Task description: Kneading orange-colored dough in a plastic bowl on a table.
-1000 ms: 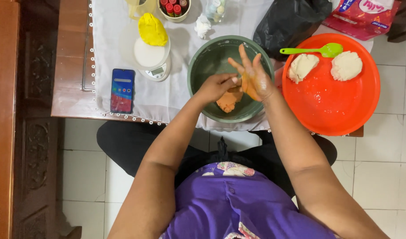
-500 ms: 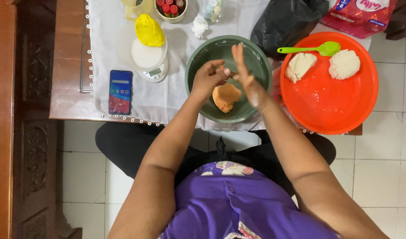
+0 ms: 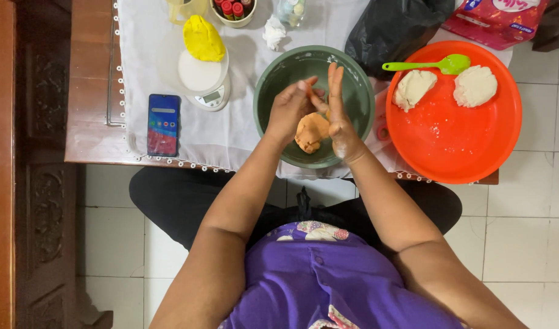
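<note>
Orange dough (image 3: 311,131) lies as a lump at the bottom of a dark green bowl (image 3: 358,100), directly under both hands, as a seated person in a purple top works at a worktop (image 3: 91,91) spread with a white cloth (image 3: 243,131). To the right of the bowl, a wide orange tray (image 3: 456,146) carries two pale dough lumps (image 3: 474,85) and a light green spatula (image 3: 428,64) laid across its upper rim. A black plastic bag (image 3: 395,27) sits crumpled behind the bowl and tray. On the left, a small white kitchen scale (image 3: 203,82) bears a yellow dough lump (image 3: 201,38) at its far edge, and a smartphone (image 3: 164,124) with a lit screen lies flat beside it. The left hand (image 3: 290,109) is loosely curled, its fingertips pressed against the right palm; it grips nothing that can be made out. The right hand (image 3: 339,119) is held edge-up and flat, fingers straight and together, grasping nothing, smeared with pale residue. Both hover just above the dough, apart from it.
</note>
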